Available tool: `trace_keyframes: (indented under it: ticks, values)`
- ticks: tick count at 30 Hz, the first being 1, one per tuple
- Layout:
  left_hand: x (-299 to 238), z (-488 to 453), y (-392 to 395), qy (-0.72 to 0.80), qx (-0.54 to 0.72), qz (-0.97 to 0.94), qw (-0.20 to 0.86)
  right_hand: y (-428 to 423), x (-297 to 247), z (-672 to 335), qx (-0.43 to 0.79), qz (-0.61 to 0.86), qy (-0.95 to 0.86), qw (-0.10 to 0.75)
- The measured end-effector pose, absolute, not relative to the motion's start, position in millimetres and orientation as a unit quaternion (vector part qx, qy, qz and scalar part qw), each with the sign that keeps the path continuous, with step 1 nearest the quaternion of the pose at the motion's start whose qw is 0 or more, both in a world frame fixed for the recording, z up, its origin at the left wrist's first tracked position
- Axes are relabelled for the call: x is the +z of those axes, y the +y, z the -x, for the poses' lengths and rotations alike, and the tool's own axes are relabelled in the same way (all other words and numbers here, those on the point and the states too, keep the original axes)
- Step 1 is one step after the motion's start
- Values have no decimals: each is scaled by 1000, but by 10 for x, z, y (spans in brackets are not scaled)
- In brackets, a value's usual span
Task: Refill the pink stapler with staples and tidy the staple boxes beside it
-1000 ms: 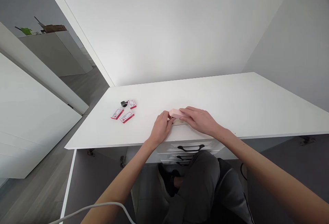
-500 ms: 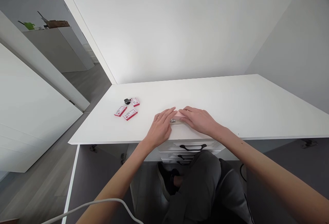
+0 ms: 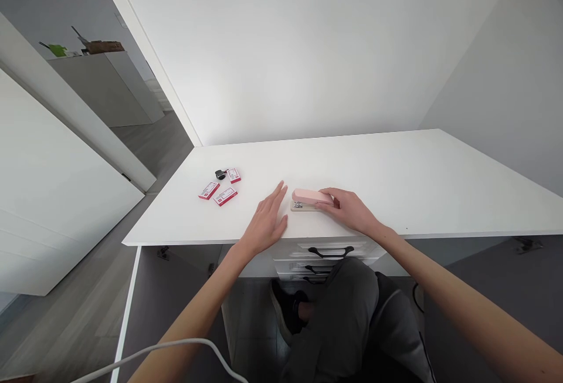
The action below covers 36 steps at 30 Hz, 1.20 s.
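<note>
A pink stapler (image 3: 308,196) with a pale base lies on the white desk (image 3: 373,178), its length running left to right. My right hand (image 3: 345,208) grips its right end, thumb on the near side and fingers over the top. Metal shows under the raised pink top at the left end. My left hand (image 3: 266,219) is just left of the stapler, apart from it, with the fingers stretched out and the thumb spread. Nothing is in that hand.
On the left of the desk lie three small red-and-white boxes (image 3: 226,196) and a small black object (image 3: 220,175), perhaps a staple remover. Drawers with black handles (image 3: 331,252) sit below the front edge. A white cable (image 3: 176,343) crosses at the lower left.
My left hand has come off the stapler and moved a little left, opening out. My right hand has shifted slightly right along the stapler and still grips it, so more of its pink top shows.
</note>
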<state>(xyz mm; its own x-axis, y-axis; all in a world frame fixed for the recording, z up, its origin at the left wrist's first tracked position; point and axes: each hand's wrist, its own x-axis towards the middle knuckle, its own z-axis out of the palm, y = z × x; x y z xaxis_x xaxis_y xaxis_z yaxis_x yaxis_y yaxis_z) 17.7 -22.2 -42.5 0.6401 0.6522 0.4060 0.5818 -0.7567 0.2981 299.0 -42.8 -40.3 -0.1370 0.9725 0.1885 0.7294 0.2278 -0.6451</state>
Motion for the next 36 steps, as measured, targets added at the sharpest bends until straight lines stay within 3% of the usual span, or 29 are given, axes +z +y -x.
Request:
trace_keyframes:
  ticks: [9, 15, 29, 36]
  values:
    - [-484, 539, 51, 550, 288, -782, -59, -339, -610, -2957, 205, 646, -614, 405]
    - [-402, 878, 109, 636, 262, -723, -61, -284, -609, -2979, 204, 680, -548, 443]
    - [-389, 779, 87, 552, 253, -794, -33, -141, -576, -3099, 175, 735, -497, 427]
    - [-351, 443, 62, 480, 217, -847, 67, -165, -554, -3074, 156, 744, -506, 408]
